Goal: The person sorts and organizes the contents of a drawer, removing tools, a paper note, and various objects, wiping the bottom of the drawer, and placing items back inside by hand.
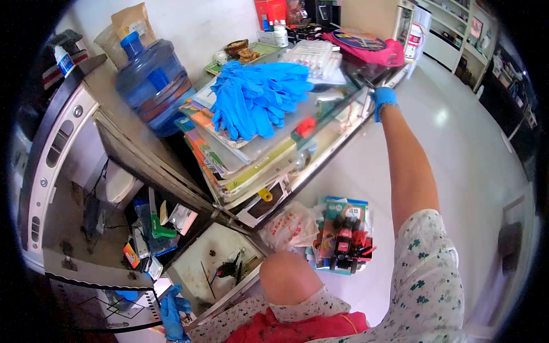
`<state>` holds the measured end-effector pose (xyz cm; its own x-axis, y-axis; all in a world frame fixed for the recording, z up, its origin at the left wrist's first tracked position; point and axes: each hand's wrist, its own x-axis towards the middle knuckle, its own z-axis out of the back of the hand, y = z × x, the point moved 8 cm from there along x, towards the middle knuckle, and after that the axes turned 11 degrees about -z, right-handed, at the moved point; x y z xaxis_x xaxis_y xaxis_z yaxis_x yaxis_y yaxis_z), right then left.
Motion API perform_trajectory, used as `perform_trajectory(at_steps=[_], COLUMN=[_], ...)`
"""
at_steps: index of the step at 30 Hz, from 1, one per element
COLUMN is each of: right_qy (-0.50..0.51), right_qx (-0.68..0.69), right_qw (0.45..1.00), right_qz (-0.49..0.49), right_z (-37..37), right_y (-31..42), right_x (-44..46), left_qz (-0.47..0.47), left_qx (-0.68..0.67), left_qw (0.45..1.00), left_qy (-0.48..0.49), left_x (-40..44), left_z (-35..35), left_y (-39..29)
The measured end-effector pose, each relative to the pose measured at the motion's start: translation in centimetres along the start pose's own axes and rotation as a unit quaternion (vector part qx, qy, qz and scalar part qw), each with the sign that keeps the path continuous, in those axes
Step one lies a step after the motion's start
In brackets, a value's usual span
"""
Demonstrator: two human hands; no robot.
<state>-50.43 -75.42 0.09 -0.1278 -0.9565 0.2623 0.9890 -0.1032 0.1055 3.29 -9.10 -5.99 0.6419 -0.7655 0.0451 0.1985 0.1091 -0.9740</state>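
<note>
My right hand [384, 102], in a blue glove, is at the far end of the glass-topped counter [329, 128], with its fingers closed on the counter's edge. My left hand [173, 311], also gloved in blue, is low at the left, its fingers curled at the edge of a pulled-out drawer [191, 260]. Inside that drawer lie a thin stick and a small dark item with red and green parts [227, 267]. A big heap of blue gloves [257, 97] lies on the counter, on top of papers and books [200, 123].
A large blue water bottle [154, 86] stands left of the gloves. Pens in a clear case [314, 57] and a pink bag [389, 54] lie farther back. On the floor are a plastic bag [290, 226] and a toy truck [345, 246] on books. A cluttered open compartment [154, 228] is at left.
</note>
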Motion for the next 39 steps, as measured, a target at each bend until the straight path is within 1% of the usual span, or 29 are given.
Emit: perform_trajectory(at_steps=[2,3,4,6,7,9,10,11,12,13,14,15,16,17,18,19,20,23,24,26,28,30,32,33,34,35,36,38,39], right_qy=[-0.005,-0.039,-0.034,-0.125,-0.119,-0.07,-0.076,-0.085,-0.087,-0.054,0.028,0.039,0.034,0.07,0.05,0.017,0.011,0.063,0.097,0.161,0.238,0.296,0.318,0.346,0.374,0.383,0.392,0.447,0.452], right_qx=[-0.009,0.143,0.14,0.329,0.324,0.518,0.538,0.513,0.49,0.537,0.562,0.634,0.612,0.619,0.58,0.538,0.506,0.507,0.513,0.551,0.535,0.528,0.517,0.54,0.562,0.583,0.603,0.667,0.662], right_qw=[1.0,0.987,0.988,0.934,0.937,0.852,0.839,0.853,0.867,0.834,0.814,0.762,0.789,0.782,0.813,0.842,0.858,0.852,0.845,0.801,0.782,0.736,0.703,0.685,0.664,0.649,0.634,0.562,0.565], right_qz=[0.001,-0.058,-0.055,-0.06,-0.06,-0.03,-0.033,-0.034,-0.033,-0.112,-0.146,-0.127,-0.035,-0.024,0.015,0.05,0.09,0.112,0.116,0.167,0.215,0.304,0.371,0.346,0.32,0.303,0.285,0.199,0.193], right_z=[0.4,-1.5,-2.3,-2.9,-3.8,-5.0,-1.0,-0.4,1.0,1.1,-0.9,0.9,3.8,5.2,6.8,8.6,10.5,12.6,12.9,13.7,14.7,15.1,16.0,15.4,14.1,12.6,10.8,6.7,5.7], right_y=[1.1,-0.5,0.1,-0.7,-1.1,-1.8,-0.6,-2.0,-1.7,-2.2,-3.5,-2.0,-0.3,1.0,2.2,2.7,4.5,8.8,10.3,12.7,16.1,20.1,25.4,27.7,29.9,31.9,33.8,36.5,37.3], right_x=[1.3,4.6,5.6,5.9,6.3,8.0,3.8,3.4,1.6,-0.8,-0.4,-3.7,-7.7,-11.5,-14.9,-17.9,-22.2,-32.7,-35.9,-40.8,-45.2,-48.7,-51.1,-51.9,-52.7,-53.0,-53.0,-52.7,-52.4], left_qz=[0.036,0.039,0.045,0.053,0.017,0.044,0.067,0.044,0.044,0.078,0.105,0.128,0.14,0.153,0.144,0.146,0.139,0.126,0.128,0.125,0.112,0.097,0.076,0.08,0.119,0.156,0.161,0.102,0.108], left_qx=[0.005,-0.052,-0.051,0.033,0.034,-0.001,-0.033,0.004,0.011,-0.021,0.03,0.015,0.021,0.032,0.028,0.02,0.01,-0.002,-0.004,-0.014,0.005,0.024,0.142,0.14,0.229,0.313,0.311,0.425,0.42], left_qw=[0.999,0.998,0.998,0.998,0.999,0.999,0.997,0.999,0.999,0.997,0.994,0.992,0.99,0.988,0.989,0.989,0.99,0.992,0.992,0.992,0.993,0.995,0.984,0.984,0.956,0.914,0.913,0.853,0.852], left_qy=[-0.001,0.01,0.008,0.02,0.035,0.027,0.017,0.027,0.02,0.018,0.01,0.014,0.022,0.018,0.024,0.014,0.013,-0.009,-0.014,0.017,0.023,0.029,0.078,0.076,0.142,0.207,0.206,0.287,0.292], left_x=[0.0,0.3,0.4,0.9,1.2,1.8,1.6,1.6,1.5,1.2,1.0,0.5,0.5,0.6,-0.1,-0.2,0.1,-0.2,-0.2,-0.3,0.3,1.4,2.7,3.0,2.8,2.5,2.8,3.1,2.9], left_z=[0.3,1.0,0.7,0.0,-0.9,-1.7,-1.8,-1.4,-1.3,-1.2,-1.8,-1.5,-1.1,-1.2,0.3,1.0,1.4,3.0,3.5,3.6,3.3,3.1,2.7,2.1,0.6,-0.1,0.2,-0.5,-0.6], left_y=[1.1,3.1,3.2,2.4,1.9,3.0,4.0,5.0,5.4,6.7,5.2,5.9,6.4,6.0,9.0,10.0,10.6,13.1,14.5,16.5,19.0,22.9,27.5,26.0,23.2,22.2,24.3,29.6,30.2])
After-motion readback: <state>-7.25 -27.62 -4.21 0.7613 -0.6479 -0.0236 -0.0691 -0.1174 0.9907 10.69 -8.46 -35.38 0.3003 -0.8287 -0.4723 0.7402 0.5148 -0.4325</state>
